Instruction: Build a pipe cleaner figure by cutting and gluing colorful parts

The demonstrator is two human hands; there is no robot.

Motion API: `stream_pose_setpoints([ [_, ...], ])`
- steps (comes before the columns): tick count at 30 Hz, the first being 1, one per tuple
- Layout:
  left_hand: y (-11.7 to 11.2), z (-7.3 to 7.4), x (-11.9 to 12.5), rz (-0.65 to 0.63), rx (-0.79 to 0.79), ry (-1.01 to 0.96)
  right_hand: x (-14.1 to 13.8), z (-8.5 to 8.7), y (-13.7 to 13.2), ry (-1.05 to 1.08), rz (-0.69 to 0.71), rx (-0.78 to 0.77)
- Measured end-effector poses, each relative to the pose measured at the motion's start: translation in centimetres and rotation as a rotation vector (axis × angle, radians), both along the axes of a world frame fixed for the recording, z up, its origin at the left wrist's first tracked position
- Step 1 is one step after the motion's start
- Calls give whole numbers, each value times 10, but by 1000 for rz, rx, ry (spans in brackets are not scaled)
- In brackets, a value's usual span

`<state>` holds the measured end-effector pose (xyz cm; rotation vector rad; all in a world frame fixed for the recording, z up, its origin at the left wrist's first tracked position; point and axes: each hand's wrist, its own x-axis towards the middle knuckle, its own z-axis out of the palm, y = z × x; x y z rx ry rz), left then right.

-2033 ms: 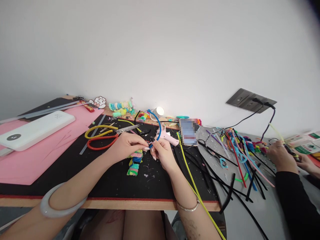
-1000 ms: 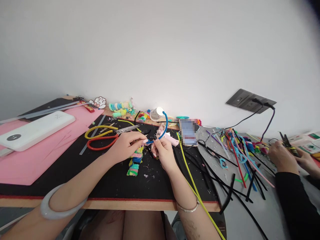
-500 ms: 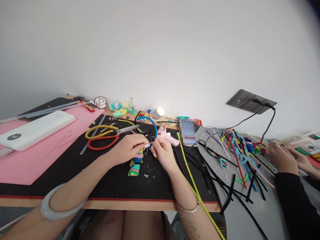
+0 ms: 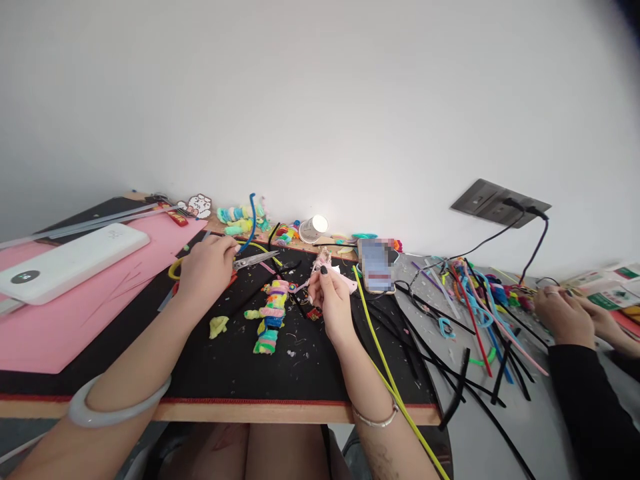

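My left hand (image 4: 207, 267) is closed on a blue pipe cleaner (image 4: 253, 220), whose bent free end sticks up past the fingertips. Beneath that hand lie scissors with yellow and red wrapped handles, their blades (image 4: 256, 259) pointing right. The fingers of my right hand (image 4: 330, 300) are pinched together; whatever is between them is too small to make out. Just behind it rests a pink glue gun (image 4: 346, 280), partly hidden. Between my hands a striped, multicoloured fuzzy pipe cleaner figure (image 4: 273, 320) lies on the black mat (image 4: 190, 370), with a small yellow fuzzy piece (image 4: 218, 327) to its left.
On the left, a white power bank (image 4: 75, 260) lies on pink sheets (image 4: 40, 340). A paper cup (image 4: 314, 229) and a phone (image 4: 377, 267) are along the back. Loose pipe cleaners (image 4: 485, 320) cover the right side, where another person's hands (image 4: 567, 317) work. A wall socket (image 4: 500, 202) holds plugs.
My left hand has moved left, away from the figure, carrying the blue pipe cleaner over the scissors. My right hand has shifted slightly right, and the figure and yellow piece are uncovered.
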<state>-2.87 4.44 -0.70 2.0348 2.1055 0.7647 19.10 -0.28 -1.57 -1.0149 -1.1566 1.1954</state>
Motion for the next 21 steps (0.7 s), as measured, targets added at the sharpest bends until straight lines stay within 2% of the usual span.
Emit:
stream_pose_setpoints([
  [2, 2, 2, -6, 81, -122, 12, 0, -1, 1, 7, 0, -16],
  [8, 14, 2, -24, 231, -235, 11, 1, -2, 2, 31, -22, -36],
  [13, 19, -4, -34, 225, -228, 13, 1, 0, 1, 31, -28, -42],
  [21, 13, -12, -47, 182, -133, 36, 3, -2, 2, 30, -27, -35],
])
